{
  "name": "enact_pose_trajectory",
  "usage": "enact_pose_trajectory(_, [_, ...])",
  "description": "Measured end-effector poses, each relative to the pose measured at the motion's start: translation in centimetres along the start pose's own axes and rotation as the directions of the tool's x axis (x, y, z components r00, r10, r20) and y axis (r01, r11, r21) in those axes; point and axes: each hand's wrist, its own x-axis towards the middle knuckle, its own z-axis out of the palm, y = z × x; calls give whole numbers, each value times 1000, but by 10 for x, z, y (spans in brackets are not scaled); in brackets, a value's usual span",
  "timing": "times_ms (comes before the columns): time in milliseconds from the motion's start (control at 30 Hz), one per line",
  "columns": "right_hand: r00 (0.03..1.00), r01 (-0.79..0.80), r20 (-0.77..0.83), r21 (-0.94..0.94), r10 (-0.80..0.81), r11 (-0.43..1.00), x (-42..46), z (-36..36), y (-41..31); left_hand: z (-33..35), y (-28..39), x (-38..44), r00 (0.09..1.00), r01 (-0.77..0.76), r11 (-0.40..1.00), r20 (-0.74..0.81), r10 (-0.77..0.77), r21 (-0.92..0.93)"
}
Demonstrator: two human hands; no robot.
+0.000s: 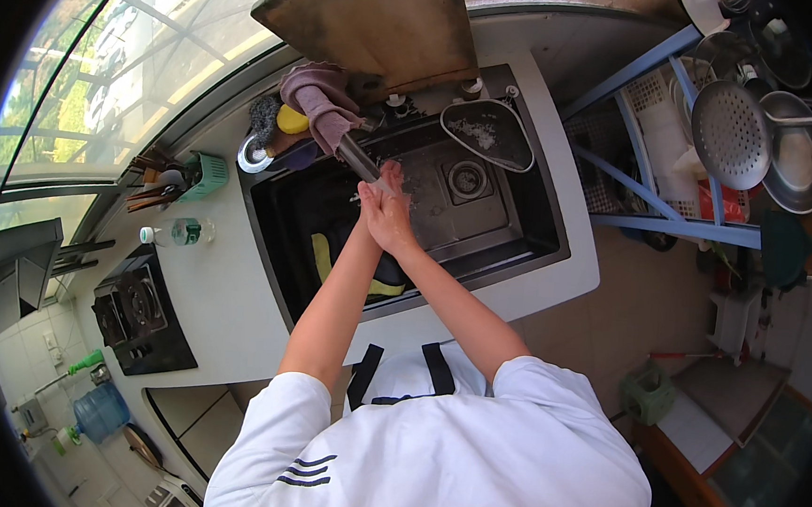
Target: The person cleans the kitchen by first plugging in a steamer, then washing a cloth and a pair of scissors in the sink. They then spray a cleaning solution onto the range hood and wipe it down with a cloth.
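My left hand (373, 202) and my right hand (395, 226) are pressed together over a dark kitchen sink (404, 282). They sit right under the end of a metal faucet spout (358, 157), and water runs onto them. No object shows between them, though the overlap hides most of the left fingers. The right fingers stretch towards the back of the sink. A mauve cloth (324, 110) is draped around the faucet. Below the hands lies a dark item with yellow edging (321, 255), partly covered by my left forearm. The drain strainer (467, 180) is to the right.
A triangular sink strainer basket (488, 135) with white scraps hangs in the back right corner. Behind the sink leans a large wooden board (379, 25). A plastic bottle (185, 232), a green utensil basket (205, 177) and a gas hob (141, 305) are leftward; a blue rack (676, 226) stands rightward.
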Motion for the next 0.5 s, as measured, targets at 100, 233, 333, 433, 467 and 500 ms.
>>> enact_pose_trajectory(100, [937,-332,170,161,305,929,36,-22,12,59,-11,-19,979,-19,1000,-203,20,5])
enact_pose_trajectory(233, [825,-552,320,635,467,541,45,-48,-1,91,-3,-32,959,153,972,-265,-102,179])
enact_pose_trajectory(333, [971,-157,213,247,104,956,9,-24,5,26,3,-5,995,80,992,-72,-73,97])
enact_pose_trajectory(433, [976,65,217,-195,-22,979,7,-20,-10,6,7,0,981,193,972,52,-188,-131])
enact_pose_trajectory(467, [977,87,211,-339,-14,937,11,-25,-14,14,4,-2,984,173,976,-29,-178,-136])
enact_pose_trajectory(500, [968,-15,241,-228,72,974,17,-31,-16,29,3,-11,979,159,978,-108,-173,-133])
